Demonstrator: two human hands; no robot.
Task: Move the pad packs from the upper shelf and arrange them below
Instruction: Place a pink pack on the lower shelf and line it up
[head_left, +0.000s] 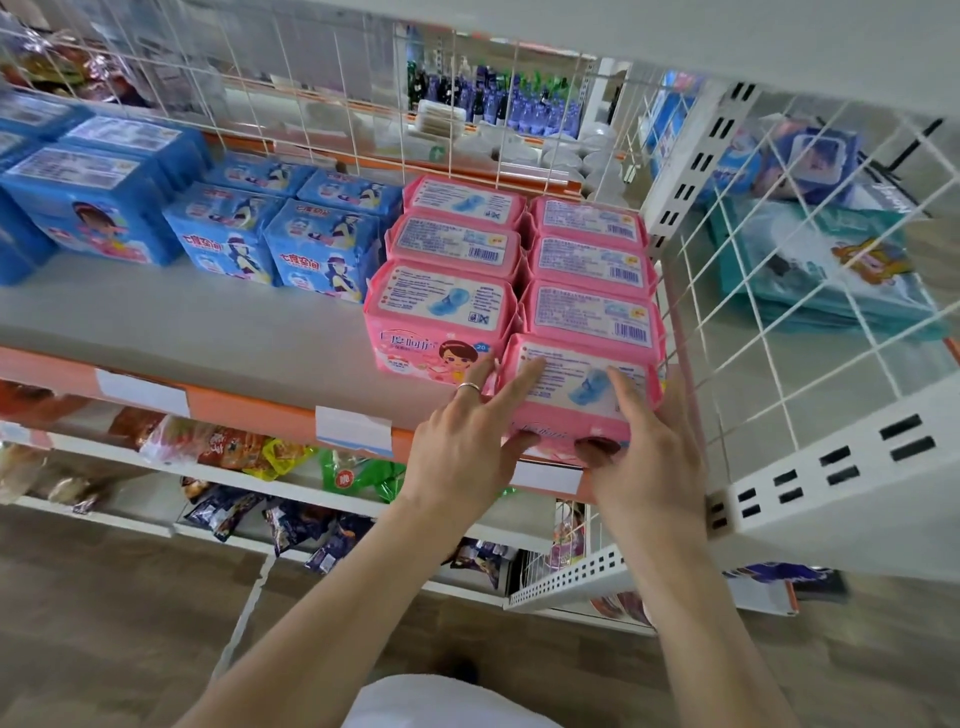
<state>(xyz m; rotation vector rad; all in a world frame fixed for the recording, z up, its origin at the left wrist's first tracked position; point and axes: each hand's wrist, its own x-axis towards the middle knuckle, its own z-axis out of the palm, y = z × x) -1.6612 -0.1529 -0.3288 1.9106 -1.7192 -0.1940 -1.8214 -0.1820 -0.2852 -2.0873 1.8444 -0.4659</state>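
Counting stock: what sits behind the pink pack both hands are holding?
Behind the held pack stand three more pink packs, in a row back to the wire grid. Their front faces are covered by one another.

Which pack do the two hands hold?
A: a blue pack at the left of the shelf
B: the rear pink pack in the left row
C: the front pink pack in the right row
C: the left hand and the right hand both hold that pink pack, fingers on top and thumbs on its front face.
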